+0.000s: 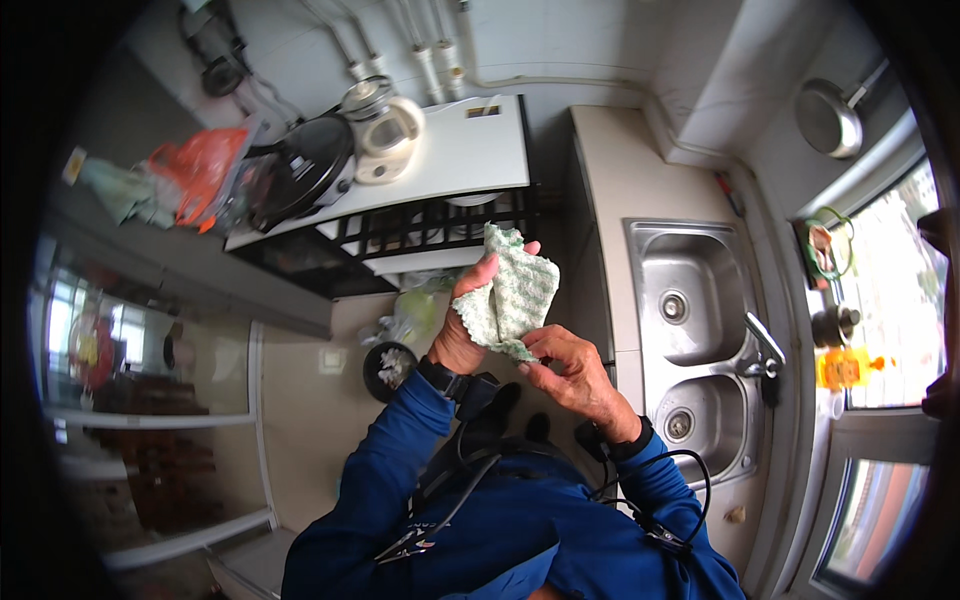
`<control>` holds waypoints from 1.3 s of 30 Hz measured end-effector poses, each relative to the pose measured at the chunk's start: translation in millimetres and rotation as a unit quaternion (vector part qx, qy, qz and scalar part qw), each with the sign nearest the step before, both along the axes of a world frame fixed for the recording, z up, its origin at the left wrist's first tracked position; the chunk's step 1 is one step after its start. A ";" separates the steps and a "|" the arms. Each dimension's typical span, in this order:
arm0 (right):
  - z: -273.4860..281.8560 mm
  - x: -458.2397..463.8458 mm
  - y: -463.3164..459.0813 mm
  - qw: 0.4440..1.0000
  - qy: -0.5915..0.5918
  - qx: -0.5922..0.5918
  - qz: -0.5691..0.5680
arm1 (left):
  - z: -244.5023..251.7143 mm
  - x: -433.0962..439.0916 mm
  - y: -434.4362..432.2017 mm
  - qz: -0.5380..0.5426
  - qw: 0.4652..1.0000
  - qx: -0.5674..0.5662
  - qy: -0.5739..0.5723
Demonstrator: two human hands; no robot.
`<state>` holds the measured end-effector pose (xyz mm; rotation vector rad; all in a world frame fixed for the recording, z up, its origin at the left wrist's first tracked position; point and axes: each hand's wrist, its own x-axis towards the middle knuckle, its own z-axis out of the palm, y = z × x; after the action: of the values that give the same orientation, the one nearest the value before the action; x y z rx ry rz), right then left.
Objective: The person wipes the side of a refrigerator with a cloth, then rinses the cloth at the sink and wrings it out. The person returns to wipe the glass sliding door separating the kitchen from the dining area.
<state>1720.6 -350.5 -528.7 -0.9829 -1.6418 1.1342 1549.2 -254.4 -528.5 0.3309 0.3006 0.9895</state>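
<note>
A pale green and white cleaning cloth (517,289) with a scalloped edge is held up in front of my body, partly folded. My left hand (469,322) supports it from behind, with the thumb over its upper left part and fingertips showing past its far edge. At the cloth's lower right corner, my right hand (574,367) pinches the edge between thumb and fingers. Much of the left palm is hidden behind the fabric.
A steel double-bowl sink (694,296) with a faucet (765,352) is set in the counter at right. Ahead, a white-topped cabinet (472,150) carries an electric kettle (384,135) and a black electric pan (307,169). A trash bin (390,371) stands on the floor at left.
</note>
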 end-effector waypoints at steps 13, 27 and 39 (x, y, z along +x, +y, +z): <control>-7.5 -61.5 -10.4 0.984 0.109 -0.098 0.100 | 17.2 -116.9 -91.0 0.215 0.969 0.095 0.080; -0.8 -294.8 -31.4 0.947 0.052 -0.157 0.274 | 53.3 -302.2 -212.5 0.241 0.833 0.182 0.464; -31.6 -445.9 -51.2 0.940 -0.010 -0.206 0.273 | 28.5 -454.0 -284.4 0.292 0.793 0.126 0.519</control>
<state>1274.7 -401.8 -560.3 -0.8035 -1.7875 1.9045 1095.2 -538.8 -499.9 1.0772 1.3481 1.3866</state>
